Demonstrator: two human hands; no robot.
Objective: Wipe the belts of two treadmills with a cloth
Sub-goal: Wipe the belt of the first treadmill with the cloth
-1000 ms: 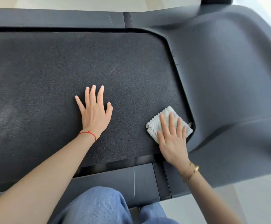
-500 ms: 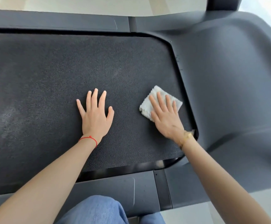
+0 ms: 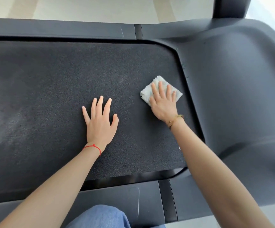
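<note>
My right hand point(image 3: 163, 102) lies flat on the white cloth point(image 3: 161, 90), fingers straight and slightly spread, pressing the cloth onto the treadmill belt point(image 3: 59, 83). The grip pinches nothing; the cloth is held down by palm and finger pressure only. The cloth is folded to a small square, turned corner-on, and lies on the right part of the belt, near the curved edge where the belt meets the grey motor cover point(image 3: 241, 89). It is not touching that edge.

My left hand point(image 3: 100, 122) lies flat on the bare belt to the left of the cloth and nearer to me, fingers spread and straight, holding nothing. A red string bracelet point(image 3: 92, 147) sits on my left wrist and a gold bracelet point(image 3: 174, 120) on my right.

The dark side rail point(image 3: 59, 29) runs along the far edge of the belt. My knee in blue denim point(image 3: 100, 217) shows at the near edge.
</note>
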